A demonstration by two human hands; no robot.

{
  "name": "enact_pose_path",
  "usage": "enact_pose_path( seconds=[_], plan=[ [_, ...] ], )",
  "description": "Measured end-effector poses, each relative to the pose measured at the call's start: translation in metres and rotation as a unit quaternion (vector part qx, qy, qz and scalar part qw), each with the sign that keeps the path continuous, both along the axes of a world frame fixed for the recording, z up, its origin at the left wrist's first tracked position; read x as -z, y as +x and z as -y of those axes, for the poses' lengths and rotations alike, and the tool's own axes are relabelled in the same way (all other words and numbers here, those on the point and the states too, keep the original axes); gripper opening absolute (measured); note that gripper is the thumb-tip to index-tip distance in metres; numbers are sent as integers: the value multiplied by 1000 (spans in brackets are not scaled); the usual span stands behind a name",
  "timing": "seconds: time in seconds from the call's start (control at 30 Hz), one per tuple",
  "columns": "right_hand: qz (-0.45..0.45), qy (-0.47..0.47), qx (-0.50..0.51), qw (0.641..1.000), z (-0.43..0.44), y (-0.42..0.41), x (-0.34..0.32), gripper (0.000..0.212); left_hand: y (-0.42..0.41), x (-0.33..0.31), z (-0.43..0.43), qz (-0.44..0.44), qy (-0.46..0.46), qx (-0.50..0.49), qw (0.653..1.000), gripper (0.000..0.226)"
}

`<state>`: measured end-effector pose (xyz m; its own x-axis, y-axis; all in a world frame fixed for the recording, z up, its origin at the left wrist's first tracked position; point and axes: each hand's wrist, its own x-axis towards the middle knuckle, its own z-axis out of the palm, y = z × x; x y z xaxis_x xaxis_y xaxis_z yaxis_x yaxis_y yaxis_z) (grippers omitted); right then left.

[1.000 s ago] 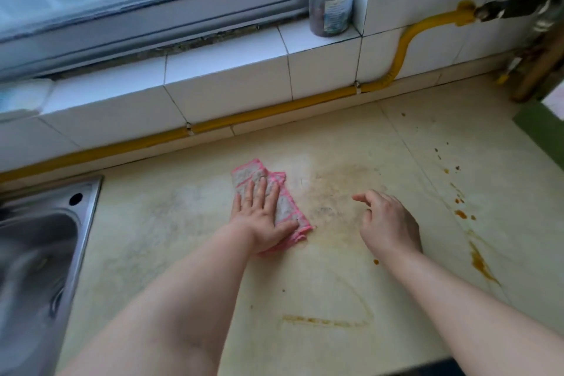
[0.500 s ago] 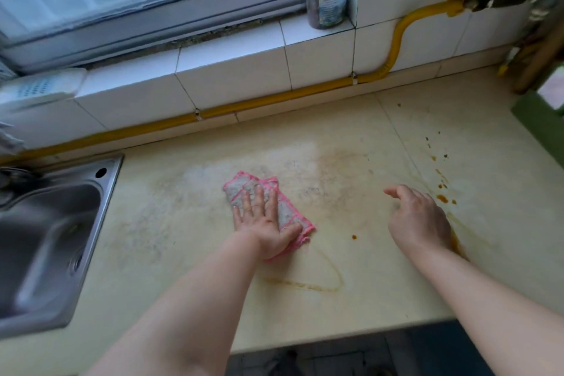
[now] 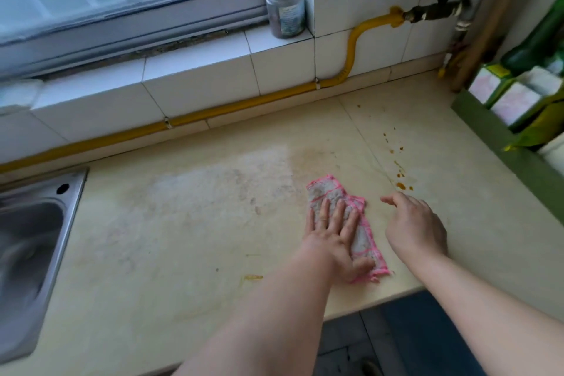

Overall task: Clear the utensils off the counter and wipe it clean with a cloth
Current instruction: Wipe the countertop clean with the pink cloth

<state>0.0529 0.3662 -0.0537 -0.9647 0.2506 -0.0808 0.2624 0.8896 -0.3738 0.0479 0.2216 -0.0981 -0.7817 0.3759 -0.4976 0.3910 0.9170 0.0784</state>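
Near the front edge of the desk (image 3: 183,238) a yellow smear (image 3: 253,277) is not yet wiped. Just past it the left hand (image 3: 332,238) lies flat, fingers straight and spread, pressing the pink-edged cloth (image 3: 323,192) onto the desk. The right hand (image 3: 418,229) sits just beside the cloth, fingers loosely curled, holding nothing. Beyond it lie orange spots (image 3: 399,185). The cloth looks soiled, so a pass over those spots may spread them rather than lift them. A stroke toward the near edge could drag the cloth's tail off the desk.
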Motion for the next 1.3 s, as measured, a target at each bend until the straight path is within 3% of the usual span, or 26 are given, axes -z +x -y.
enact_pose_path(
  seconds=[0.3,0.67,0.93,1.07,1.13,1.17,1.2,1.23,1.27,1.3],
  plan=[
    [-8,-2,-28,1000,99,31,-7,49,44,-5,102,10,-7,-8,1000,92],
    [-10,-9,-67,998,202,85,-5,51,103,-8,250,22,-27,-103,994,85],
    [-19,-8,-119,993,256,120,-8,50,158,0,339,-26,-27,-198,979,76],
    [-30,-9,-142,989,271,130,-15,49,173,-4,374,-80,5,-179,980,67],
    [-36,-9,-151,988,274,134,-20,48,175,-14,377,-89,84,-228,966,60],
    [-36,-6,-153,988,275,134,-21,48,174,-23,372,-83,163,-287,940,56],
    [-37,-3,-154,987,275,134,-22,48,171,-36,366,-71,297,-393,867,50],
    [-39,0,-154,987,275,135,-24,48,166,-53,360,-39,429,-500,751,43],
    [-39,2,-154,987,275,136,-24,47,159,-65,356,18,542,-558,628,37],
    [-40,3,-153,987,275,136,-25,47,154,-77,355,71,619,-578,527,35]
  ],
)
